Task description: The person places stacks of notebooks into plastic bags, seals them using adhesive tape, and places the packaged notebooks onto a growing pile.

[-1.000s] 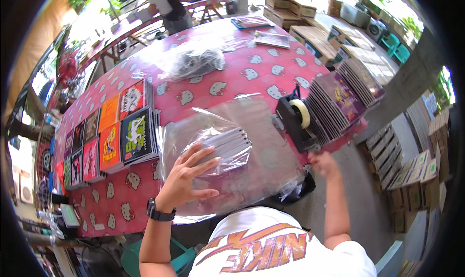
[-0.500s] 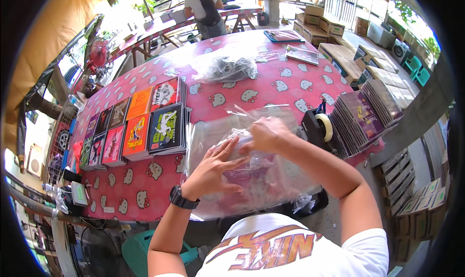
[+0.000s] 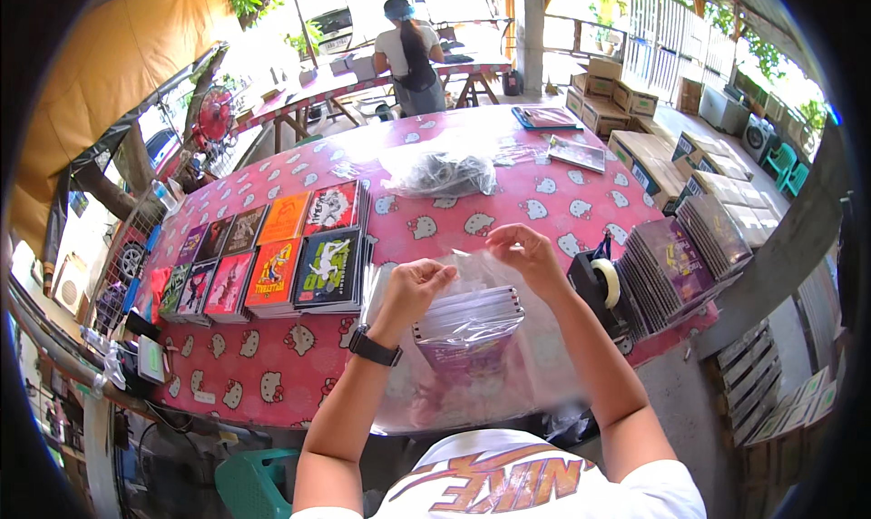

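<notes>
A stack of purple-covered notebooks (image 3: 467, 354) lies inside a clear plastic bag (image 3: 485, 277) at the near side of the pink table, with the pages' white edges facing away from me. My left hand (image 3: 419, 285) pinches the bag's open end on its left, fingers closed; a dark watch is on that wrist. Across from it, my right hand (image 3: 528, 254) is closed in a pinch at the right of the same end, raised a little above the table. The thin film between my fingers is hard to make out.
Piles of colourful notebooks (image 3: 272, 263) stand at the left. To the right are a tape dispenser (image 3: 599, 288) and upright rows of purple notebooks (image 3: 670, 260). Crumpled plastic (image 3: 440, 174) lies farther back. Cardboard boxes (image 3: 644, 156) sit beyond the table; a person (image 3: 410, 56) stands at another table.
My hands have moved apart from over the crumpled bag to its far end. The bagged notebook stack is now uncovered by my hands, and the view has tilted up slightly.
</notes>
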{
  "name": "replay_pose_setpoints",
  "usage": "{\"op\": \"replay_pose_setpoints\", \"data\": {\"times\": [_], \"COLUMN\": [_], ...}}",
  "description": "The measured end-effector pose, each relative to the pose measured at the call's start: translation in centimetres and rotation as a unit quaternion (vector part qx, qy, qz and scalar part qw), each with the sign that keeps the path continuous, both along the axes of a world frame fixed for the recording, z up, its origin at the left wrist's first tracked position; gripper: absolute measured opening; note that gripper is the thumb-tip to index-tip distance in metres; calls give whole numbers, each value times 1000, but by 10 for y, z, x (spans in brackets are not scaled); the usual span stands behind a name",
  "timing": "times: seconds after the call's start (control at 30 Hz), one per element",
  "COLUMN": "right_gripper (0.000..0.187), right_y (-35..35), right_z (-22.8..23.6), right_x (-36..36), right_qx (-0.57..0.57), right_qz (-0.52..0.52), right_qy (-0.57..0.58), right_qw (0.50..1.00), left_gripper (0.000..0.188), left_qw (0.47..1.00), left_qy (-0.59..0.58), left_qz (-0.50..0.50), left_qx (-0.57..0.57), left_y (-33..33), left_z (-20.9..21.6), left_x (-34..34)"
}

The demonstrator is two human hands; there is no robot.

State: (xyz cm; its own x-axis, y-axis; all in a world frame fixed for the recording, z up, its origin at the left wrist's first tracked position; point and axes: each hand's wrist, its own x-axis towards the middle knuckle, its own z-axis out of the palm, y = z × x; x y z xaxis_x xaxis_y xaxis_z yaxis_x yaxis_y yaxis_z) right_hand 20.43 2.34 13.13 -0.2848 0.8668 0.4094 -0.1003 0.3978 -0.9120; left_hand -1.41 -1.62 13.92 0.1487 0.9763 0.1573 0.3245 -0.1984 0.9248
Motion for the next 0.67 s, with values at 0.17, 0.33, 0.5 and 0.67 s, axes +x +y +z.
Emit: {"op": "replay_pose_setpoints", "data": {"times": [0.17, 0.33, 0.5, 0.67], "right_gripper": [36, 18, 58, 101], "right_y": [-11, -15, -9, -36], "right_z": [-29, -4, -12, 5], "right_x": [5, -13, -3, 15], "right_qx": [-136, -55, -29, 122], "right_qz": [162, 35, 148, 243], "right_qy": [-107, -232, -181, -396], "right_qw": [972, 970, 972, 877], "left_gripper": [17, 38, 37, 21], "left_qw": [994, 971, 968, 984], "left_qy": [65, -89, 9, 4], "left_qz": [-59, 13, -223, -174], "left_qx": [67, 222, -115, 29], "left_y": [3, 19, 4, -14], "left_z": [18, 40, -30, -25], "left_x": [6, -16, -33, -25]}}
